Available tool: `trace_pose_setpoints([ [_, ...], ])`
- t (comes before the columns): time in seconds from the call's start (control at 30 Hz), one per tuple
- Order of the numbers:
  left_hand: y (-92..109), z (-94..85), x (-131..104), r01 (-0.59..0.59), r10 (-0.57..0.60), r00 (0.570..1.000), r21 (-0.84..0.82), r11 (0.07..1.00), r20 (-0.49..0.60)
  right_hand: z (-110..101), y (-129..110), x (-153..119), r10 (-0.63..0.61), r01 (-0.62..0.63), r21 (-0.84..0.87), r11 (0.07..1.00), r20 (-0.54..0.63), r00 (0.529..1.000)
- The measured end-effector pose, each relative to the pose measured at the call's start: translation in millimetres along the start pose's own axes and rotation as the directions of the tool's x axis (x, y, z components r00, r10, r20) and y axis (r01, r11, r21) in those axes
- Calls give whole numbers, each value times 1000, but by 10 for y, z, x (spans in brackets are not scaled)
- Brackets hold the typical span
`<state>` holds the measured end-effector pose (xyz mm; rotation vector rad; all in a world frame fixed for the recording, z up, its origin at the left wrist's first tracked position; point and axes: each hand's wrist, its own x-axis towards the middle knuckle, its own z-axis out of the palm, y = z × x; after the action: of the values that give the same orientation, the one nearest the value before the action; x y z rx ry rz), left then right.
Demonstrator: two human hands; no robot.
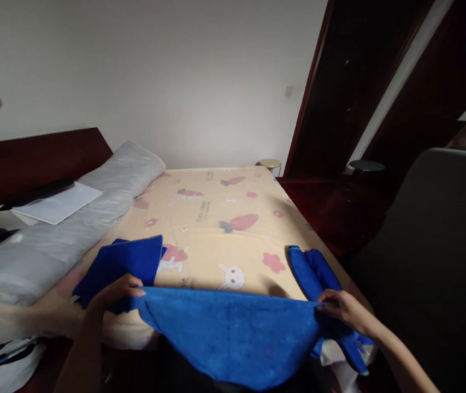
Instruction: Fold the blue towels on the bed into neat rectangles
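A blue cloth [233, 333] is stretched between my hands at the near edge of the bed, its top edge taut and its lower part hanging down. My left hand [124, 290] pinches its left corner, in front of a stack of folded blue cloths [124, 265] on the sheet. At the other corner, the fingers of my right hand [339, 308] are closed on the cloth. Rolled blue cloths [306, 273] lie on the bed's right side, just beyond my right hand. More blue cloth hangs below that hand.
The bed [200, 245] has a patterned cream sheet. A grey pillow [110, 191] runs along its left side, bearing white papers [58, 202]. Stools [270, 163] stand by the wall and door. A dark chair back [433, 245] rises at right.
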<state>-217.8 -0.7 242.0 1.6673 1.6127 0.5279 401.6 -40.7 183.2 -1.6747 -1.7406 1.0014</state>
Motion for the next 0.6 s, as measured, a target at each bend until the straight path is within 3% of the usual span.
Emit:
trace_pose_setpoints([
  [0.07, -181, 63, 46, 71, -69, 984, -9, 997, 164, 33, 109, 22, 12, -15, -70, 997, -42, 999],
  [0.17, -443, 116, 78, 119, -114, 983, -23, 993, 144, 70, 221, 34, 22, -35, -141, 989, -89, 996],
  [0.27, -567, 109, 137, 62, -61, 998, -26, 998, 20, 109, 269, 88, 8, -37, -176, 984, -160, 987],
  [0.37, -521, 51, 309, -63, 54, 983, -47, 997, -177, 152, 278, 255, -46, -7, -190, 982, -275, 960],
  [0.47, -368, -48, 587, -156, 127, 901, -38, 987, -416, 142, 236, 537, -99, 20, -208, 978, -376, 921],
  [0.6, -107, -266, 939, -215, 168, 796, -13, 976, -582, -61, -24, 921, -143, 10, -243, 970, -538, 831],
])
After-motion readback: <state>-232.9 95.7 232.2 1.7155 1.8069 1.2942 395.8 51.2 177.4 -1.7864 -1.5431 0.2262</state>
